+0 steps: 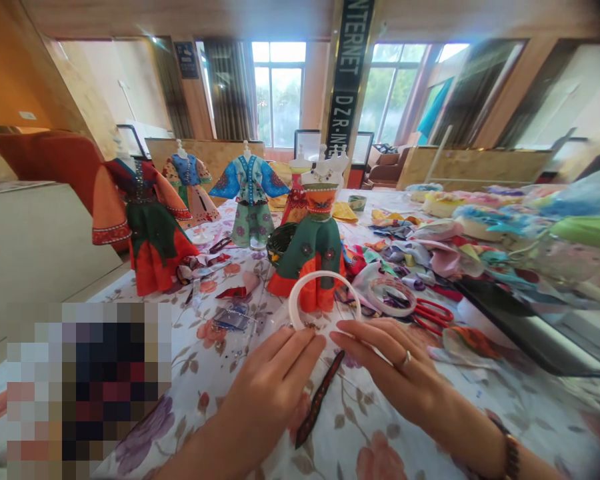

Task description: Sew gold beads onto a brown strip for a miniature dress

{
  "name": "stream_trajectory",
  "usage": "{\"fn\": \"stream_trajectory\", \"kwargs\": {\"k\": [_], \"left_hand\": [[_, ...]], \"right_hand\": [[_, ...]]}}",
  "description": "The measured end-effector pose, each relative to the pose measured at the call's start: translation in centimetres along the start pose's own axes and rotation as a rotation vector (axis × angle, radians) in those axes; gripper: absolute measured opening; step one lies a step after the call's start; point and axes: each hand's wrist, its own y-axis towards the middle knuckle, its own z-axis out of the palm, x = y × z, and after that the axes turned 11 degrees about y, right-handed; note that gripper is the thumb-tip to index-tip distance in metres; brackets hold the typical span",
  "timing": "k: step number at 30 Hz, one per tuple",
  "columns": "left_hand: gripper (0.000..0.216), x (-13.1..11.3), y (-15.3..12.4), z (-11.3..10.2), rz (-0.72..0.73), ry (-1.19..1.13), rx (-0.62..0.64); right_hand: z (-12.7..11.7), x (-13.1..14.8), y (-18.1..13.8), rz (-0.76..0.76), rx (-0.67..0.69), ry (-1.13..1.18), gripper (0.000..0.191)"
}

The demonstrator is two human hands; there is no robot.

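Observation:
My left hand [275,380] and my right hand [385,360] meet over the flowered tablecloth [360,433]. Together they hold a white roll of tape [300,293] upright, fingertips pinched at its lower edge. A dark, narrow strip of patterned fabric [320,400] hangs down between my hands. My right hand wears a ring. Just behind the roll stands a small dress form in an orange and green dress [313,250].
Several more dressed doll forms stand at the back left, such as a red and green one [147,227] and a blue one [250,193]. A second tape ring [393,297], red scissors [433,313] and heaps of fabric scraps [430,247] lie to the right.

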Motion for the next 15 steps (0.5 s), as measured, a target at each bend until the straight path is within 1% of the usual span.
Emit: {"fn": "stream_trajectory", "kwargs": {"k": [1, 2, 3, 5, 6, 7, 8, 10, 13, 15], "left_hand": [[0.028, 0.0, 0.1, -0.1, -0.021, -0.024, -0.019], [0.026, -0.1, 0.1, -0.1, -0.048, -0.053, -0.036], [0.024, -0.2, 0.2, -0.2, -0.079, -0.082, -0.052], [0.018, -0.4, 0.5, -0.2, -0.118, -0.118, -0.084], [0.017, -0.4, 0.6, -0.2, -0.123, -0.120, -0.092], [0.016, -0.5, 0.7, -0.3, -0.121, -0.113, -0.097], [0.014, -0.5, 0.8, -0.3, -0.120, -0.106, -0.105], [0.011, -0.5, 1.0, -0.4, -0.137, -0.111, -0.129], [0.009, -0.7, 1.1, -0.6, -0.203, -0.179, -0.141], [0.010, -0.8, 1.1, -0.7, -0.267, -0.263, -0.123]], "right_hand": [[0.2, 0.2, -0.1, 0.045, -0.025, 0.014, 0.037], [0.5, 0.4, -0.1, 0.091, -0.106, 0.031, 0.038], [0.9, 0.5, -0.1, 0.162, -0.218, 0.040, 0.037], [1.6, 0.5, 0.1, 0.254, -0.393, 0.111, 0.031], [1.9, 0.5, 0.3, 0.307, -0.440, 0.175, 0.028], [2.1, 0.5, 0.4, 0.345, -0.459, 0.240, 0.025], [2.2, 0.4, 0.5, 0.366, -0.456, 0.295, 0.022], [2.0, 0.4, 0.5, 0.344, -0.417, 0.343, 0.019], [1.6, 0.5, 0.1, 0.235, -0.344, 0.320, 0.028], [1.5, 0.5, -0.2, 0.180, -0.285, 0.288, 0.034]]}}
